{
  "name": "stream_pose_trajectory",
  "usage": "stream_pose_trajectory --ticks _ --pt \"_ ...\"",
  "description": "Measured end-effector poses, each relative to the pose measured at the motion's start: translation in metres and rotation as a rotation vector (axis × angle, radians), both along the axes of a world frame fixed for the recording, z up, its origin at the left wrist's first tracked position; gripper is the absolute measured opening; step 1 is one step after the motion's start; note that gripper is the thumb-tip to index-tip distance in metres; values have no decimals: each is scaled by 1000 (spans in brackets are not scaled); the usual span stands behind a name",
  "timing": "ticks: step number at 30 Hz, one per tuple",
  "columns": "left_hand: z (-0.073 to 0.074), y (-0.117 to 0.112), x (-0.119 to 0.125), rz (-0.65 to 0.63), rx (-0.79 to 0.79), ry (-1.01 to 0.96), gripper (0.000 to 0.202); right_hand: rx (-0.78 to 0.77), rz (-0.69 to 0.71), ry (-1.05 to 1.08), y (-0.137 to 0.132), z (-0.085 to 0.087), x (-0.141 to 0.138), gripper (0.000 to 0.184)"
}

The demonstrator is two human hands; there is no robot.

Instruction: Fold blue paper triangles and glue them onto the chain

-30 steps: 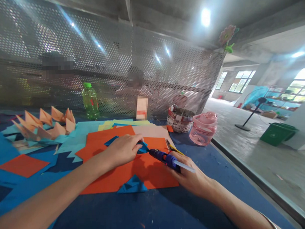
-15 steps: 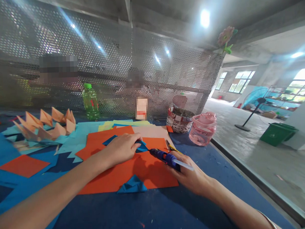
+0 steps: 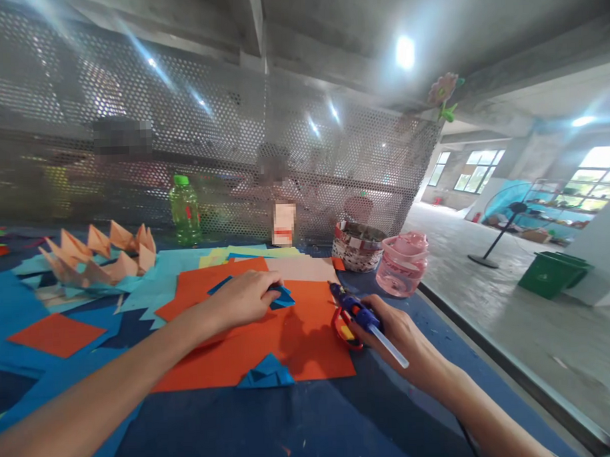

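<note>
My left hand point(image 3: 250, 297) is closed on a folded blue paper piece point(image 3: 283, 297) above the orange paper sheets point(image 3: 229, 354). Its fingers pinch the piece near one end; part of it is hidden beneath them. In my right hand point(image 3: 391, 325) is a blue hot glue gun point(image 3: 356, 307), a clear glue stick jutting from its back. The gun's nozzle points away, to the right of the blue piece and apart from it. Red-handled scissors point(image 3: 344, 330) lie partly under the gun. Another folded blue paper piece point(image 3: 267, 373) rests at the front edge of the orange sheets.
A ring of folded peach paper points point(image 3: 98, 252) stands at left among blue sheets point(image 3: 18, 332). Behind are a green bottle point(image 3: 184, 213) and a perforated metal screen point(image 3: 221, 125). A woven basket point(image 3: 358, 246) and a pink jug point(image 3: 404, 268) stand near the table's right edge.
My right hand has drawn the glue gun back to the right, away from the blue piece, uncovering the red scissor handles. The left hand keeps its pinch. The view has shifted slightly.
</note>
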State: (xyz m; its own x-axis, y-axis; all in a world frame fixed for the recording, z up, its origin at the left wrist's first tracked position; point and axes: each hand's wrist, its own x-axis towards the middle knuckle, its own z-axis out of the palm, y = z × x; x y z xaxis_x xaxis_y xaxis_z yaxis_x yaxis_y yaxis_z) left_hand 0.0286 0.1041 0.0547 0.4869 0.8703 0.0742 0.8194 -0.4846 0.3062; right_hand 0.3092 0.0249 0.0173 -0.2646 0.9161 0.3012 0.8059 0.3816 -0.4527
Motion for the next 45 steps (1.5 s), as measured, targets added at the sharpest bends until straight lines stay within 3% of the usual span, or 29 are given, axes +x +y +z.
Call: stream_pose_trajectory --ticks 4,13,20,23,27,30,34,39,42,45 --pt "0 -1 0 -18 -4 -11 24 61 -189 -99 -4 -15 46 25" --pt "4 -2 -3 -33 -39 -21 26 -55 -554 -61 -24 -27 137 33" --pt "6 0 -4 -44 -63 -26 24 -54 -530 -80 -30 -56 166 47" --pt "8 0 -4 -51 -62 -26 25 -52 -501 -146 -34 -55 165 50" --pt "11 -1 -4 -64 -71 -17 24 160 -539 -250 -44 -31 124 52" --pt "10 0 -3 -67 -73 -15 25 146 -266 -171 -49 -5 58 39" --pt "8 3 -3 -85 -75 -10 26 -76 92 -104 -49 16 -32 29" --pt "5 7 -4 -93 -56 -8 25 -223 186 -234 -29 19 -93 35" --pt "4 8 -4 -103 -54 -5 24 -258 117 -242 -15 13 -109 50" --pt "3 8 -5 -111 -48 5 22 -267 68 -221 -7 3 -117 41"
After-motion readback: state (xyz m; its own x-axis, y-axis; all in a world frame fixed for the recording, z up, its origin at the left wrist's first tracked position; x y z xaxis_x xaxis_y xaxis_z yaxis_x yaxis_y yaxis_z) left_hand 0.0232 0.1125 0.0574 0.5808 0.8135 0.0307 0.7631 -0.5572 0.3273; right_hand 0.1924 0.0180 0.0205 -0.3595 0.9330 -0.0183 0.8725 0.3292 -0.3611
